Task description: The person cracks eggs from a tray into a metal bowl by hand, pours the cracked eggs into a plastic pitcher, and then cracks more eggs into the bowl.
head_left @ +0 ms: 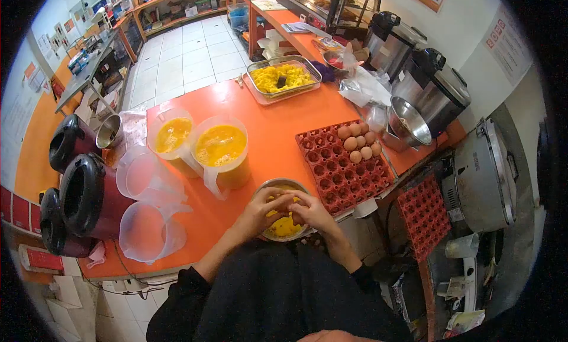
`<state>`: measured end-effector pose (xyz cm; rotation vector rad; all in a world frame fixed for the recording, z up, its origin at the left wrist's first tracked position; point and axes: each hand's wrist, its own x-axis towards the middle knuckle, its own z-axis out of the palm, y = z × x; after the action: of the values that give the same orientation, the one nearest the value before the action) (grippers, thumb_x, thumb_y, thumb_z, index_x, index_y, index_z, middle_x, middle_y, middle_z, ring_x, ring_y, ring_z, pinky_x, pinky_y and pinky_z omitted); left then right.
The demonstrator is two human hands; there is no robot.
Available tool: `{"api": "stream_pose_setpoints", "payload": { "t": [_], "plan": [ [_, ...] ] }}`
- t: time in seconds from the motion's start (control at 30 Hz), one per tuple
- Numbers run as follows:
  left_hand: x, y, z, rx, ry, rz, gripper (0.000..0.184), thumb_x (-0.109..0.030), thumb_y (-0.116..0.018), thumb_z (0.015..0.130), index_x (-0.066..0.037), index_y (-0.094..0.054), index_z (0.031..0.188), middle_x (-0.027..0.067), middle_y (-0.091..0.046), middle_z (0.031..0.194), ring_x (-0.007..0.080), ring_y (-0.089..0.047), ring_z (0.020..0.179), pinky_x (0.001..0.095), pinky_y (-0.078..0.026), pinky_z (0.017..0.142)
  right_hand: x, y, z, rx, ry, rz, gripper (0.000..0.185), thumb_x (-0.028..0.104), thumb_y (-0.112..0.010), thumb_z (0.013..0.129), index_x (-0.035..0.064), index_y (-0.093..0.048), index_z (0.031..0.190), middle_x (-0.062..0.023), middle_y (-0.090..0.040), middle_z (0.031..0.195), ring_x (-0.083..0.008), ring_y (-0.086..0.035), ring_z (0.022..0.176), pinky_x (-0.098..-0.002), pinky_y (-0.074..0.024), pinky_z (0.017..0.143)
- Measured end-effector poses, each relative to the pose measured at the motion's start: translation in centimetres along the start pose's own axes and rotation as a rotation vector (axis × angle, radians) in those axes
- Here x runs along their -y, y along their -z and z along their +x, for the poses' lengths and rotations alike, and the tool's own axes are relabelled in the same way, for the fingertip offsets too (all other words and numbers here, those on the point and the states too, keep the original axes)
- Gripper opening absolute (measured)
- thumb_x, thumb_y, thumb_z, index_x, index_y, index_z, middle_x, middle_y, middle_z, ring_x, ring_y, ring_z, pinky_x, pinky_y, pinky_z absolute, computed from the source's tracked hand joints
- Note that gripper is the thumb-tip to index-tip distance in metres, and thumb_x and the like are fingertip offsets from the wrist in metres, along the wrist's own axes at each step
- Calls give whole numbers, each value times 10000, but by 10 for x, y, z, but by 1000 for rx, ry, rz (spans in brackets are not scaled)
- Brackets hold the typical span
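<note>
My left hand [264, 214] and my right hand [313, 213] meet above a metal bowl [280, 181] at the table's near edge. Both have bent fingers drawn together at the tips; whatever lies between them is hidden by the fingers. Yellow egg [285, 227] shows inside the bowl beneath them. Right of the bowl lies a red egg tray [337, 179], with several brown eggs [355, 142] grouped in its far right corner. To the left stand a pitcher of beaten egg [221, 147] and, behind it, another such pitcher [173, 135].
Two translucent pitchers, one nearer [151, 232] and one behind [145, 173], stand at left beside dark red dispensers [97, 194]. A glass dish of yellow food [281, 78] sits at the far edge. Steel cookers [435, 84] line the right; a second egg tray [423, 216] leans lower.
</note>
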<state>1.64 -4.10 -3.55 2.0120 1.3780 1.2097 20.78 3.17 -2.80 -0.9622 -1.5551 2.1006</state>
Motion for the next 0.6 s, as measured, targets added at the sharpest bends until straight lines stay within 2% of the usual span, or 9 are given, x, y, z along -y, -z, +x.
{"api": "stream_pose_setpoints", "payload": {
  "t": [0.17,0.27,0.5,0.6],
  "plan": [
    [5,-3,-4,0,-5,15,519,-128,-784,770,-176,-645,1267,125,-609,1140,293,-632,1051,387,-569,861,2,-6,3,-57,-33,-96,381,162,-559,964,54,-561,1329,11,-572,719,-61,-496,564,-229,-393,496],
    [4,-2,-5,14,-10,43,493,-123,-769,783,-105,-634,1256,131,-616,1099,303,-641,987,389,-554,816,6,-9,3,-74,-66,-158,356,156,-536,962,52,-595,1297,14,-585,732,-62,-505,571,-228,-411,510],
    [8,0,-3,17,-26,-22,519,-108,-784,768,-148,-639,1265,117,-622,1112,282,-646,999,380,-568,834,3,0,6,-13,-24,-158,368,143,-529,952,67,-609,1303,20,-616,773,-55,-530,605,-220,-446,546],
    [15,0,-2,22,-16,-77,559,-81,-806,740,-177,-646,1267,113,-623,1137,268,-641,1039,363,-571,858,8,0,3,-64,-2,-183,410,107,-536,950,66,-573,1357,40,-519,646,-48,-457,549,-222,-377,504]
  ]
}}
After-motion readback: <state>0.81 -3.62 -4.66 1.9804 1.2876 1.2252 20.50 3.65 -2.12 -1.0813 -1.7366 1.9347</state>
